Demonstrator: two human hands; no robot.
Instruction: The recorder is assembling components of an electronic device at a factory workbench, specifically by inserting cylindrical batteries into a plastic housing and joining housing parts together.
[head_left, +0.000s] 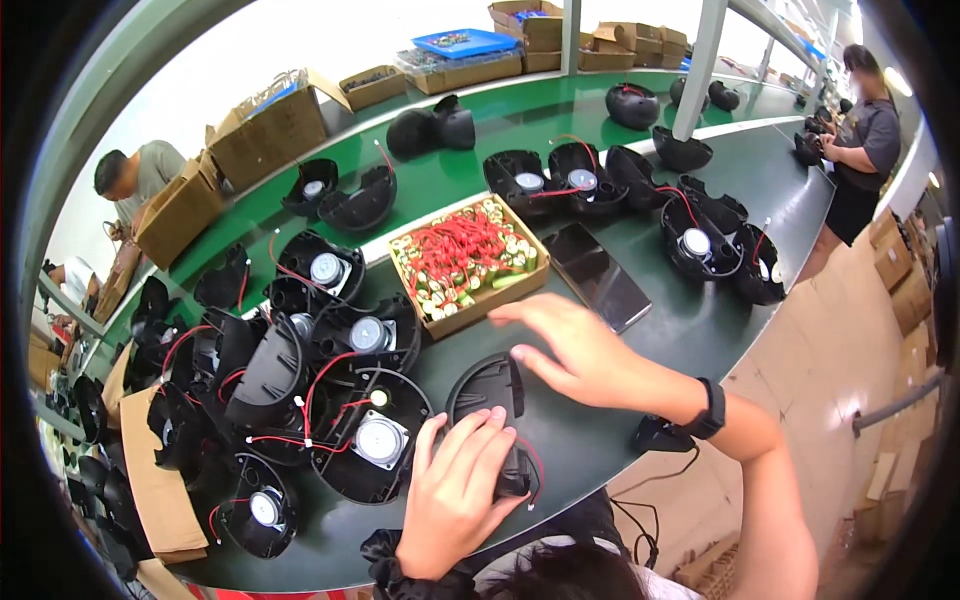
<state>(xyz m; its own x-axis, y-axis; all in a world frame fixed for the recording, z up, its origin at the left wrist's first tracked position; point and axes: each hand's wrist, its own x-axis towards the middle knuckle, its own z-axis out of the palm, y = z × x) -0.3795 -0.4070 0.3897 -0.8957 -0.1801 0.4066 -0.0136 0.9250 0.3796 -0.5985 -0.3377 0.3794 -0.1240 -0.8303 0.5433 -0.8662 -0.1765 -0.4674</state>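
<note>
On the bench in front of me lies a black plastic shell (483, 390) with ribs inside and a red wire at its right side. My left hand (455, 490) lies over its lower part and grips it, the fingers close together. Above the shell's right side is my right hand (570, 350), thumb and fingers apart, with nothing visible in it. The fingers point toward a cardboard tray (487, 312) of small round whitish-green parts with red wires. Left of my left hand, a black half shell holds a round silver speaker (380, 440) with red and black wires.
Many speaker shells (270, 375) are piled at left beside a cardboard flap (160, 475). A dark flat phone-like slab (600, 275) lies beyond my right hand. More shells (690, 240) stand at right. Cardboard boxes (265, 130) line the green belt (430, 180). Other people work farther off.
</note>
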